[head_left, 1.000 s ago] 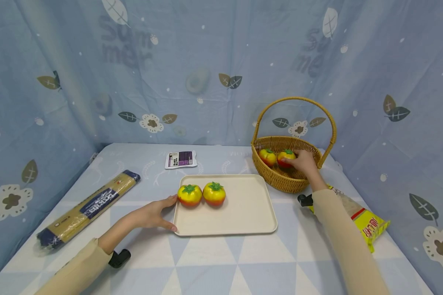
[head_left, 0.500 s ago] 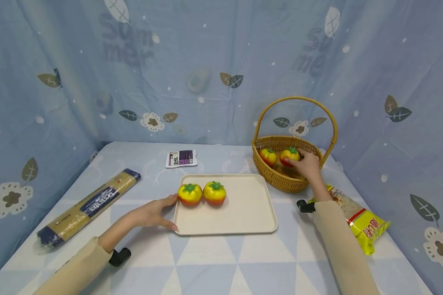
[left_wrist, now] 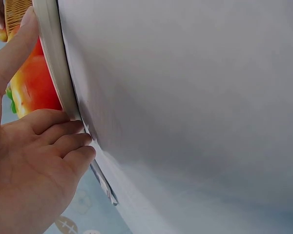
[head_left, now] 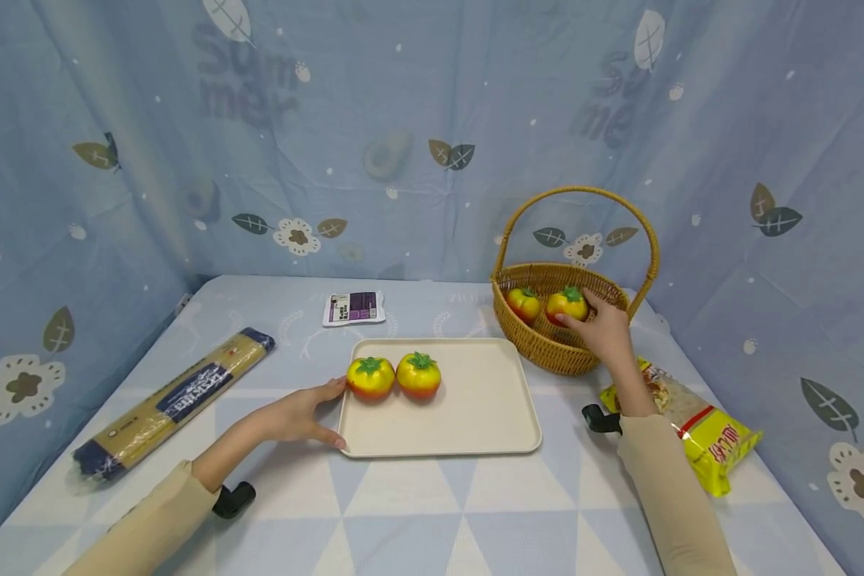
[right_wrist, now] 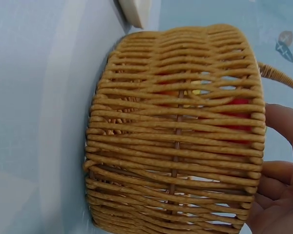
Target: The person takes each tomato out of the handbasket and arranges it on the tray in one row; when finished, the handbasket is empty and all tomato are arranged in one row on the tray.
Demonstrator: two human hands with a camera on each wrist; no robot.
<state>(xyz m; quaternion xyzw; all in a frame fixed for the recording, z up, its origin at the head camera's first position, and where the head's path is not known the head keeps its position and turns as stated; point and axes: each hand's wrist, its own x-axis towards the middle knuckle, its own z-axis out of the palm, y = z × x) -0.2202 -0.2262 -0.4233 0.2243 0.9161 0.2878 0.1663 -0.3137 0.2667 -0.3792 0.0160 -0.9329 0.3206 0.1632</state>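
My left hand [head_left: 295, 416] rests with spread thumb and fingers against the left rim of a cream tray [head_left: 486, 416]; its fingertips are seen along the rim in the left wrist view. Two yellow-and-red tomatoes with green leafy tops, a left one [head_left: 370, 380] and a right one [head_left: 419, 378], sit side by side on the tray. My right hand [head_left: 608, 326] reaches over the near right rim of a wicker basket [head_left: 558, 356], thumb and forefinger loosely beside a tomato [head_left: 566, 306]. Another tomato [head_left: 523, 306] lies left of it in the basket. The basket wall hides part of the fingers [right_wrist: 276, 180] in the right wrist view.
A long pack of spaghetti [head_left: 176, 404] lies at the left. Behind the tray is a small white-and-purple packet [head_left: 354, 310]. A yellow snack bag [head_left: 706, 428] lies near my right forearm. The basket's tall handle [head_left: 576, 190] arches over its opening.
The tomato by my right hand shifted slightly right in the basket, then stayed put. My right hand drew back a little toward me and its thumb slid lower. The left hand kept still.
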